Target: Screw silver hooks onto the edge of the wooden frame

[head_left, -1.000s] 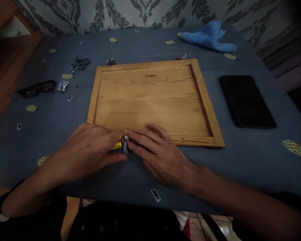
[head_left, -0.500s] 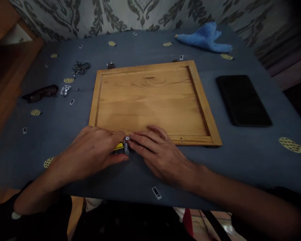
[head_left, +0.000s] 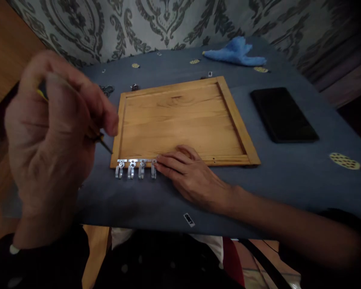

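My left hand (head_left: 54,132), raised close to the camera at the left, is closed around a screwdriver (head_left: 98,138) with a yellow-and-black handle. Its thin shaft slants down toward the front left corner of the wooden panel (head_left: 174,124). Several silver metal hooks (head_left: 131,169) sit in a row along the panel's front edge, hanging over it. My right hand (head_left: 195,176) lies at that edge, its fingertips pressed on the rightmost hook (head_left: 153,169) and the frame.
A black flat device (head_left: 284,114) lies right of the panel. At the back is a blue fluffy cloth (head_left: 237,52). Dark metal pieces (head_left: 106,90) lie behind the left side, partly hidden by my left hand. A patterned curtain (head_left: 168,24) hangs beyond the table (head_left: 156,208).
My left hand has lifted away from the panel's edge, up and left toward the camera, with the screwdriver, uncovering the row of hooks. My right hand stays at the rightmost hook.
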### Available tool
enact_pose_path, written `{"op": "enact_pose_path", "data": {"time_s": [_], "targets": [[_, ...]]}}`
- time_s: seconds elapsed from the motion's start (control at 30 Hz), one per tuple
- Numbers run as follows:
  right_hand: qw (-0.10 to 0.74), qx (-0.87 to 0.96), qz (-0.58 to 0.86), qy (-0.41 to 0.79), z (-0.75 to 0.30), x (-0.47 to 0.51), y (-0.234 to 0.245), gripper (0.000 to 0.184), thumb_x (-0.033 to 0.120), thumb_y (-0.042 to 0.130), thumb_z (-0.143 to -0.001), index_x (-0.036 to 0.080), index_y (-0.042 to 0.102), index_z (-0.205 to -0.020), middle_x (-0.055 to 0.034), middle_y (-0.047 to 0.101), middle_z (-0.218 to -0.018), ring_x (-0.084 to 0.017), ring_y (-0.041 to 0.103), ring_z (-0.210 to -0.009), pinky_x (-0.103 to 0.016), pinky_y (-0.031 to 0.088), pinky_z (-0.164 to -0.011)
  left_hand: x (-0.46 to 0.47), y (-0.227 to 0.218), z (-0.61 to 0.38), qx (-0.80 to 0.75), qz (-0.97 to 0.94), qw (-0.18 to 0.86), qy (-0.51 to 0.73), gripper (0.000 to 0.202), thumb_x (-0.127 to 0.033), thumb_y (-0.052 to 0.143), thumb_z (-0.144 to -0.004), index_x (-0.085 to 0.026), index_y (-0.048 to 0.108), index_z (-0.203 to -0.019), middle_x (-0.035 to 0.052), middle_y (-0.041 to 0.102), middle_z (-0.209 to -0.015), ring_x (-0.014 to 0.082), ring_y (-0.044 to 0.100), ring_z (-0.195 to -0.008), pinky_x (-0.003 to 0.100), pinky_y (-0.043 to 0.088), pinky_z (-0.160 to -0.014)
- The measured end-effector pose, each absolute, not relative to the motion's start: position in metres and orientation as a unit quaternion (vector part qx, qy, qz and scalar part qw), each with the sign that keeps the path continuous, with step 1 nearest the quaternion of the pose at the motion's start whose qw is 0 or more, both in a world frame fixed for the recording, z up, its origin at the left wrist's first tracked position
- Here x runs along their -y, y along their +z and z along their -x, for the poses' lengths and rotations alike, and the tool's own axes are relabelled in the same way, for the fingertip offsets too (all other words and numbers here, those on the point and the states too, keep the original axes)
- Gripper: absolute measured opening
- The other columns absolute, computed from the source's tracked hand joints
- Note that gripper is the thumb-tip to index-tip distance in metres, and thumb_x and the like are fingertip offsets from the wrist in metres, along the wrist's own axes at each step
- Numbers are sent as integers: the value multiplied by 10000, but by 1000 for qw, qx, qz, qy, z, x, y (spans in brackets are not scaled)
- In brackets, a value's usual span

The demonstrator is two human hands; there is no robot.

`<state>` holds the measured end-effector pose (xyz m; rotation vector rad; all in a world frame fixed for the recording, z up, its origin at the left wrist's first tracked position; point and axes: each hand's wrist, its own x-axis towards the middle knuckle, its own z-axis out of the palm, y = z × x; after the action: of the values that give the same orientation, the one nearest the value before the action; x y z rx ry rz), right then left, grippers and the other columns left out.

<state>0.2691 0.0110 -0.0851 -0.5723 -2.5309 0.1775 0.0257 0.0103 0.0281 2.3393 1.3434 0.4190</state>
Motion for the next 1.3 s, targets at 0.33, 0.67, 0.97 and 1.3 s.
{"op": "enact_pose_path", "data": {"time_s": [0.33, 0.67, 0.97, 1.3], "targets": [[263, 941, 207, 50, -270, -10, -84, 344, 102, 474, -941, 98, 627, -1250, -125, 699, -1227, -275, 576, -1140, -528, 391, -1029, -8, 26, -105, -358, -642, 367, 571, 578, -548, 354, -988, -187, 243, -551, -37, 163, -433, 93, 214, -384, 268, 260, -429], [267, 939, 209, 62, -269, -10, -84, 357, 91, 461, -943, 111, 640, -1250, -142, 702, -1195, -282, 570, -1136, -545, 395, -1021, -8, 16, -98, -324, -595, 489, 549, 515, -350, 507, -907, -169, 300, -472, -41, 202, -391, 64, 230, -364, 243, 271, -431], [264, 940, 211, 49, -269, -10, -84, 332, 106, 441, -964, 98, 644, -1227, -129, 707, -1192, -278, 571, -1127, -527, 403, -1025, -8, 11, -95, -310, -604, 513, 526, 484, -324, 467, -919, -160, 306, -493, -36, 212, -404, 59, 250, -383, 224, 292, -444], [253, 943, 214, 44, -269, -10, -82, 338, 108, 439, -966, 136, 649, -1229, -119, 708, -1186, -269, 576, -1121, -516, 408, -1015, -10, 6, -96, -305, -599, 512, 534, 497, -355, 504, -908, -161, 325, -487, -35, 231, -404, 63, 277, -382, 229, 295, -438]]}}
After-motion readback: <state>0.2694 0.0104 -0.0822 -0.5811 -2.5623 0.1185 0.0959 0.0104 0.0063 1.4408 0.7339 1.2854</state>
